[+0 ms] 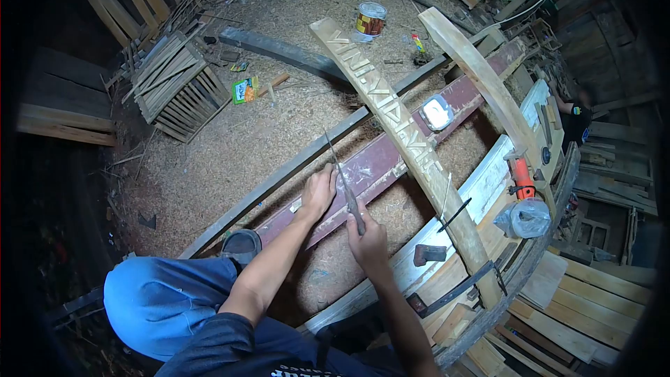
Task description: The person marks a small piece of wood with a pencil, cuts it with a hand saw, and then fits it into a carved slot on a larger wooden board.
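Observation:
My right hand (368, 239) is wrapped around the handle of a long, narrow-bladed knife (347, 188). Its blade points up and away, over the edge of a worn dark-red plank (380, 160). My left hand (319, 192) is closed beside the blade, fingers curled at the plank's near end; what they grip is hidden. Farther along the plank sits an open tub of white paste (437, 112). Across it lies a long pale board (391, 108) with small angular wooden strips along its face.
Wood shavings cover the ground. A slatted wooden crate (178, 87) stands at left, and a paint can (370, 21) farther back. To the right are a curved board (481, 73), a red power tool (520, 176) and a plastic bag (527, 219). A person's arm (578, 110) shows at the right edge.

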{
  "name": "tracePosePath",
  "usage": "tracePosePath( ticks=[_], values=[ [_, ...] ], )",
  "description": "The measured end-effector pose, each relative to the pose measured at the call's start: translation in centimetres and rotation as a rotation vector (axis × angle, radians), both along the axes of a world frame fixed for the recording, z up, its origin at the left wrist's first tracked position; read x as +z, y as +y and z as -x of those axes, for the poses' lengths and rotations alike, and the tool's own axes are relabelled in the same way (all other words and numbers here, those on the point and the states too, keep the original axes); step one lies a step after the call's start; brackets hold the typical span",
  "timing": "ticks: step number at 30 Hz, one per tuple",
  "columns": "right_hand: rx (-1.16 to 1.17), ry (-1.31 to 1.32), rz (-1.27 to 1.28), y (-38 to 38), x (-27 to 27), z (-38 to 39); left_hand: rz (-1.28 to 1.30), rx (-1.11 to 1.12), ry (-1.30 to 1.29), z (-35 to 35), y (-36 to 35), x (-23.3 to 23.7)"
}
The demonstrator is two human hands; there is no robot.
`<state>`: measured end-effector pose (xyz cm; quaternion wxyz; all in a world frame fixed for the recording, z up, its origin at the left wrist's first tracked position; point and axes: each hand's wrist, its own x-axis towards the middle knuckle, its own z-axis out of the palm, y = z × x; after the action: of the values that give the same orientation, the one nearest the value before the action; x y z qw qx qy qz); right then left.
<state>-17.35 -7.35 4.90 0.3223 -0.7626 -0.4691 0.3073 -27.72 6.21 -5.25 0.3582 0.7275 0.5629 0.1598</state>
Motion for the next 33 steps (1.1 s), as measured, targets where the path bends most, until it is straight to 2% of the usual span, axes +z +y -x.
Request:
tracePosePath(
  ticks=[4, 6, 8, 12, 14, 19, 21, 23, 24, 30, 33],
  values=[
    [-0.056, -0.016, 0.039, -0.2, 0.7, 1.6, -0.103, 0.079, -0.171, -0.3, -1.1, -1.0],
    [-0.05, -0.039, 0.072, -0.6, 0.4, 1.9, -0.068, 0.088, -0.16, -0.3, -1.3, -0.9],
    [-0.103, 0.06, -0.051, -0.7, -0.5, 2.1, -0.046, 0.096, -0.149, -0.4, -0.8, -0.6],
    [-0.122, 0.06, 0.002, -0.6, -1.4, 2.2, -0.07, 0.125, -0.144, -0.9, -1.4, -0.6],
    [-0.119, 0.028, -0.123, -0.6, -2.8, 2.4, -0.118, 0.143, -0.148, -0.7, -1.2, -0.4],
    [-0.096, 0.053, -0.022, -0.8, -2.9, 1.7, -0.012, 0.09, -0.052, -0.9, -1.1, 0.7],
    [-0.072, 0.028, 0.022, -1.1, -2.9, 1.5, -0.053, 0.09, -0.038, -0.8, -1.1, -0.1],
    [-0.06, -0.006, -0.052, -1.9, -3.0, 1.0, -0.047, 0.111, -0.016, -1.1, -1.1, -0.2],
    [-0.075, -0.021, -0.197, -2.7, -3.5, 1.2, -0.046, 0.108, -0.019, -1.1, -1.2, -0.1],
    [-0.049, 0.081, 0.021, -2.7, -0.7, 0.0, -0.135, 0.091, -0.095, -0.6, -1.1, -0.4],
    [-0.099, 0.052, -0.073, -3.4, -1.0, 1.3, -0.164, 0.079, -0.166, -0.3, -1.2, -0.1]
  ],
)
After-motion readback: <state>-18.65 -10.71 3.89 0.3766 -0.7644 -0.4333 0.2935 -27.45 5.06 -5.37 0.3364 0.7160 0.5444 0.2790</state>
